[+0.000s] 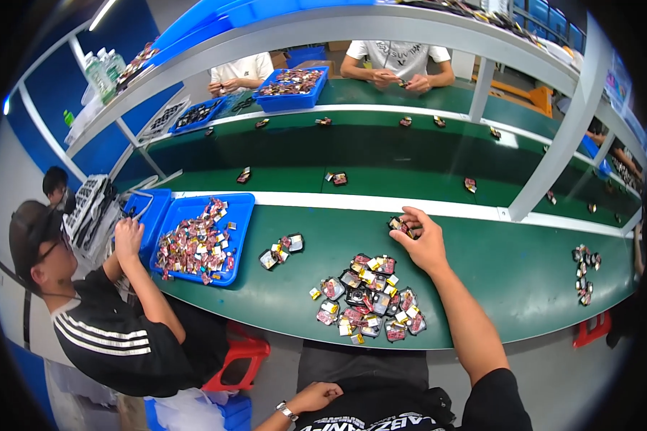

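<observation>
My right hand (423, 243) is over the green worktop, just short of the white rail. Between its thumb and fingers is a small black device shell (402, 225) with electronic parts, partly hidden by the hand. Left of that forearm lies a pile of similar open shells (372, 297), with red circuit boards and silver-and-yellow battery packs showing. Two or so more shells (282, 251) sit apart, left of the pile. My left hand (318, 396) rests near my lap below the table edge, fingers loosely curled, with nothing visible in it.
A blue tray (248, 237) of battery parts stands at left, beside a seated co-worker (115, 323). Single shells lie spaced along the green conveyor (395, 179) past the rail. More shells (584, 273) are at far right. A metal post (561, 122) rises there. Two people sit opposite.
</observation>
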`<state>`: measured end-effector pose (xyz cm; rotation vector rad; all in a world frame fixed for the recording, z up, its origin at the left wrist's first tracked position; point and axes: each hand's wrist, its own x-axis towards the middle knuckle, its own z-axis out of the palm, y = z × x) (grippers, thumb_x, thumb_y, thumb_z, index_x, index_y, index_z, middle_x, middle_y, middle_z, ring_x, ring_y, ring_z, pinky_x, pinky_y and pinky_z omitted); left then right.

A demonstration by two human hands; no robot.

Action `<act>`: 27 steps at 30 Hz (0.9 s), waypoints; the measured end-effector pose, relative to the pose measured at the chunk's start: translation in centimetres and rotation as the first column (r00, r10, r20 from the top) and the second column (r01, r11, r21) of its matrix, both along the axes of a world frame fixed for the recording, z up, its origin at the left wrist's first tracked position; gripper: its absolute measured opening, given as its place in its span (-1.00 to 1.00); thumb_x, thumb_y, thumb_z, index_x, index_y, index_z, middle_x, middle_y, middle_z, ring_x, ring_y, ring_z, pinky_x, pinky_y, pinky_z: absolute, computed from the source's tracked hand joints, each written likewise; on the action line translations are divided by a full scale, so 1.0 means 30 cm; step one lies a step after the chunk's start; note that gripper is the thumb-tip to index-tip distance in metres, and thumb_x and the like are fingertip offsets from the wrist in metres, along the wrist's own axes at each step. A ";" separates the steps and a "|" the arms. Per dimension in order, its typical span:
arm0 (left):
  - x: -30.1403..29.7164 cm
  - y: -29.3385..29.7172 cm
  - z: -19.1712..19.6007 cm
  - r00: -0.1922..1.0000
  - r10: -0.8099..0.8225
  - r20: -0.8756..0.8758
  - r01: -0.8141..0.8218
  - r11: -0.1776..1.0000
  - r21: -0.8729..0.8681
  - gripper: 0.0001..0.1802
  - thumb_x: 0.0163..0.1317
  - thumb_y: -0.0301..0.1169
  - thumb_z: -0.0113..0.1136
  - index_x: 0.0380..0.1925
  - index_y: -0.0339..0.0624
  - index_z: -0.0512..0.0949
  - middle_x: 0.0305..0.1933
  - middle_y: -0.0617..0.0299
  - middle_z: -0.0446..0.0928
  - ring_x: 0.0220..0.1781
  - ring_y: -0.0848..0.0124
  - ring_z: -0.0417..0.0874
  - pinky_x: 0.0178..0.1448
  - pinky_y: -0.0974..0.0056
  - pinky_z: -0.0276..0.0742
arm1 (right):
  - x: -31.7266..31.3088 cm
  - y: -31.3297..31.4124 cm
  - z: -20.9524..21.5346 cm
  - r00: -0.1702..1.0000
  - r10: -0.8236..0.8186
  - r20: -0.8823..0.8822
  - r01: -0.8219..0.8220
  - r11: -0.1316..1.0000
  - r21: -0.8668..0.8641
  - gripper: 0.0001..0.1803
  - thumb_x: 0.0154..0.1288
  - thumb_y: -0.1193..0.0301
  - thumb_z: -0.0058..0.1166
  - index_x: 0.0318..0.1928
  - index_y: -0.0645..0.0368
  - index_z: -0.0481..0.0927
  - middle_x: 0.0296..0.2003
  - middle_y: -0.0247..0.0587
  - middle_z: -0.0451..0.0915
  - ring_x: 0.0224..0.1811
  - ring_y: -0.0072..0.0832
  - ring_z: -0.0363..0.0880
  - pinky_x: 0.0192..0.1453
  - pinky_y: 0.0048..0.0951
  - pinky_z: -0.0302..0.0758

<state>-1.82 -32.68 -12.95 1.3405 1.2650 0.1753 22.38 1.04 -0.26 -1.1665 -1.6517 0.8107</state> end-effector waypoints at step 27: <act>0.084 0.202 -0.027 0.759 -0.649 -0.060 0.639 0.723 0.264 -0.71 0.15 -0.57 0.03 -0.12 -0.23 0.59 -0.18 -0.01 0.63 -0.09 0.11 0.65 0.01 0.12 0.50 | -0.013 -0.004 -0.055 0.998 -0.041 -0.053 0.041 0.999 -0.004 -0.48 0.07 0.36 0.39 0.06 0.27 0.56 -0.19 -0.16 0.66 -0.17 -0.49 0.63 -0.02 -0.44 0.58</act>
